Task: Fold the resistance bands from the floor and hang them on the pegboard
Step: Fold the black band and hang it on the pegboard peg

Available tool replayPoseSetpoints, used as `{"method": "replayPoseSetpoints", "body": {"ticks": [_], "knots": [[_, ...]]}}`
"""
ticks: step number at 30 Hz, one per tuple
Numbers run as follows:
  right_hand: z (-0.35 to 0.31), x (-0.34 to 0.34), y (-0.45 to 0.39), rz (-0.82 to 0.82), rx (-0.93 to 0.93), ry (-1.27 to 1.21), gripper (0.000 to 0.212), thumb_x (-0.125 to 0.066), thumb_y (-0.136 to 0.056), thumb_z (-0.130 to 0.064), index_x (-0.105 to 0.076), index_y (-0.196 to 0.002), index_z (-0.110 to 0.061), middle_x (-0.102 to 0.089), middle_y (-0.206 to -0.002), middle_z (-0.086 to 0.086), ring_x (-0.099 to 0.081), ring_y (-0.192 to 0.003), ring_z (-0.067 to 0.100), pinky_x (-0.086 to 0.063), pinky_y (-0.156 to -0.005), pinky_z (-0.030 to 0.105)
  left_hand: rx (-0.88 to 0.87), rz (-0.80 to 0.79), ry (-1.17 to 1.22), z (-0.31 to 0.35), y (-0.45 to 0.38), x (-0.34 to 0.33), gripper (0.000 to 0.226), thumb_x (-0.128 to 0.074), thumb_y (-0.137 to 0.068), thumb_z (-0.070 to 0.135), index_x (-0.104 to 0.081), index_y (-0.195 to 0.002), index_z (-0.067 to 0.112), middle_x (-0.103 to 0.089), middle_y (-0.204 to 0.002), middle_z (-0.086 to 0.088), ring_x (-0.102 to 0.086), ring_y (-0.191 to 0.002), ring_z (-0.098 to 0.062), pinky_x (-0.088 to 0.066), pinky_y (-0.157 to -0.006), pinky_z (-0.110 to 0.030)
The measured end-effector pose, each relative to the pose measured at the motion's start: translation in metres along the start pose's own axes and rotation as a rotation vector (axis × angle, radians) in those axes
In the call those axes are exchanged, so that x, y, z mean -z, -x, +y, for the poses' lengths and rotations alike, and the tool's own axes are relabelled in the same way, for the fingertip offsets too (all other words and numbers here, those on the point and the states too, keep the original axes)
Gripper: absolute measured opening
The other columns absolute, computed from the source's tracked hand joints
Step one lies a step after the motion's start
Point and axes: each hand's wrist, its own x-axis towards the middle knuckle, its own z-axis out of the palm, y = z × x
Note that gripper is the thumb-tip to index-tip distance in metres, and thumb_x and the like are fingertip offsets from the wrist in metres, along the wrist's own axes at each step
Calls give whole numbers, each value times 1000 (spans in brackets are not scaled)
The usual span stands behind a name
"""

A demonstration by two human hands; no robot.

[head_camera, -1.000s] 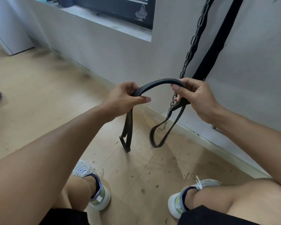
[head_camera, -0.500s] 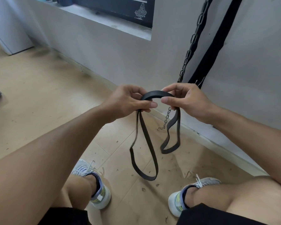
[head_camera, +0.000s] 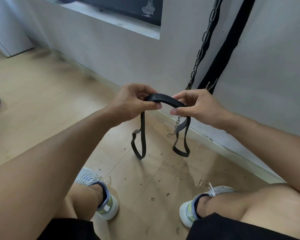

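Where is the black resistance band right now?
In the head view's centre, the resistance band arches between the left hand and right hand, its two loops dangling above the wooden floor.

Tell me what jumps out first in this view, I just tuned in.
Dead centre, the left hand and right hand pinch a black resistance band arched between them, its two folded loops dangling above the wooden floor. Just behind the right hand, a dark chain and a wide black strap hang down the grey wall.
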Motion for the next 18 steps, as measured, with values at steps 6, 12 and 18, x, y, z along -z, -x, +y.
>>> {"method": "replayPoseSetpoints", "body": {"ticks": [6,12,18], "knots": [[18,-13,-4,16,-58,99,21,-89,-81,-26,-81,-100,-27,-78,-87,2,-71,-78,19,-58,-86,41,-18,0,2,-2,-1,-3,22,-87,-77,10,-77,-94,19,-75,-77,10,-68,-74,0,-49,-73,-12],[27,-29,-5,-88,-114,163,36,-88,-83,-33,-78,-117,-25,-78,-108,-15,-73,-100,-2,-52,-95,20,-27,13,-49,1,0,-10,34,-88,-75,15,-73,-105,19,-78,-85,2,-67,-72,-4,-48,-70,-12],[31,-48,-7,-132,-137,185,44,-88,-81,-41,-76,-120,-25,-76,-114,-13,-72,-100,-2,-53,-86,17,-55,9,-112,4,4,-16,42,-89,-76,17,-69,-112,19,-77,-82,0,-59,-60,0,-42,-61,-7]]}}
